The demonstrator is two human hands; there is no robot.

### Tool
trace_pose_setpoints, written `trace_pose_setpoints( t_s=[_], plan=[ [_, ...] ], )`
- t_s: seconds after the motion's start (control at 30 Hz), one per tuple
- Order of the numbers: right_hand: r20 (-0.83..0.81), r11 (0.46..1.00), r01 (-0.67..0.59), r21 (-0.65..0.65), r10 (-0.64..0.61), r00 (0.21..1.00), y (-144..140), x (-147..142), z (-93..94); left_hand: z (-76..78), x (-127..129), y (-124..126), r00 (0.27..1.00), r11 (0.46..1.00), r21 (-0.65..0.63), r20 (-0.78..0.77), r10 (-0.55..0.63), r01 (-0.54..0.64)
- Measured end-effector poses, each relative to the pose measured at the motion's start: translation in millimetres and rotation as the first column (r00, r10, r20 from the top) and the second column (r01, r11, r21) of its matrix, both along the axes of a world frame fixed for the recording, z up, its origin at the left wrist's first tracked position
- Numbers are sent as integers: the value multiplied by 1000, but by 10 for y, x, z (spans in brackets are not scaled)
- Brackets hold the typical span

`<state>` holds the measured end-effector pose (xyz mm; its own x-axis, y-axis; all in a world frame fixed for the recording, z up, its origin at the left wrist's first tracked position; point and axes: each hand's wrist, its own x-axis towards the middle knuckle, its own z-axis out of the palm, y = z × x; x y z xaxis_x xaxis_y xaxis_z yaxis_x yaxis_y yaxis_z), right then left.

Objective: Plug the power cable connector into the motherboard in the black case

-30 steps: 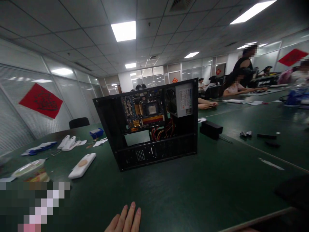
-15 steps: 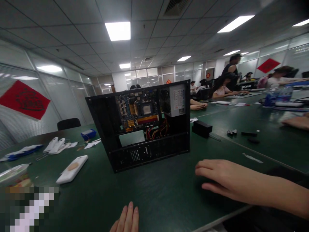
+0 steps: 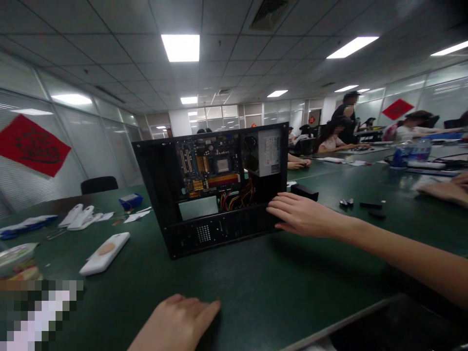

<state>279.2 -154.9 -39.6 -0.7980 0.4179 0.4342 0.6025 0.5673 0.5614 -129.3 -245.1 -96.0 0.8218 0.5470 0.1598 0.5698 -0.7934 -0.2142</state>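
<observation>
A black computer case (image 3: 226,231) stands upright on the green table, its side open towards me. Inside are a motherboard (image 3: 208,165), a silver power supply (image 3: 268,153) and coloured cables (image 3: 237,195). My right hand (image 3: 305,214) is open, fingers stretched out, at the case's lower right edge; I cannot tell whether the fingertips touch it. Low in the view, my left hand (image 3: 177,321) is over the table in front of the case. Its thumb points right and nothing shows in it, the other fingers being foreshortened.
To the left lie a white phone-like block (image 3: 106,253), a blue box (image 3: 130,201) and white items (image 3: 81,217). Behind my right hand sit a black box (image 3: 305,191) and small black parts (image 3: 371,204). Another person's hand (image 3: 442,192) rests at the far right.
My right hand has moved forward and left to the case's lower right edge. My left hand has come further into view, its fingers no longer laid straight. The view has shifted slightly.
</observation>
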Motion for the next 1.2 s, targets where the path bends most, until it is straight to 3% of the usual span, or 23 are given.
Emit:
trace_pose_setpoints(
  t_s=[0.07, 0.13, 0.23, 0.3, 0.37, 0.47, 0.6, 0.73, 0.83, 0.9, 1.2],
  plan=[
    [48, 998, -7, 56, 4, 999, 295, 35, -21, 339, 156, 159, 983, 1000, -27, 185, 1, 4],
    [83, 997, 11, 70, -17, 996, 507, 40, -72, 614, 326, 400, 942, 998, 47, 331, -59, 46],
    [66, 995, 79, 66, -83, 994, 634, -7, -167, 810, 550, 883, 897, 996, 87, 440, -31, -8],
    [14, 991, 124, 60, -125, 992, 625, -59, -218, 802, 669, 1197, 870, 989, 29, 480, 114, -146],
    [-28, 987, 152, 59, -150, 988, 585, -121, -249, 738, 763, 1423, 837, 927, -51, 415, 357, -371],
    [-42, 981, 181, 70, -178, 983, 538, -215, -252, 656, 852, 1554, 832, 871, -19, 285, 475, -491],
    [8, 985, 147, 93, -149, 989, 580, -218, -168, 667, 874, 1553, 829, 851, 1, 230, 510, -525],
    [151, 987, -79, 139, 58, 987, 748, 66, -8, 698, 831, 1577, 840, 866, -33, 228, 492, -498],
    [203, 956, -273, 109, 247, 948, 887, 310, 65, 696, 801, 1611, 836, 867, -48, 243, 493, -497],
    [191, 937, -335, 101, 313, 931, 947, 383, 54, 694, 793, 1634, 829, 863, -68, 249, 501, -501],
    [43, 933, -278, 230, 275, 960, 962, 149, -149, 748, 794, 1766, 762, 824, -182, 314, 566, -537]
  ],
)
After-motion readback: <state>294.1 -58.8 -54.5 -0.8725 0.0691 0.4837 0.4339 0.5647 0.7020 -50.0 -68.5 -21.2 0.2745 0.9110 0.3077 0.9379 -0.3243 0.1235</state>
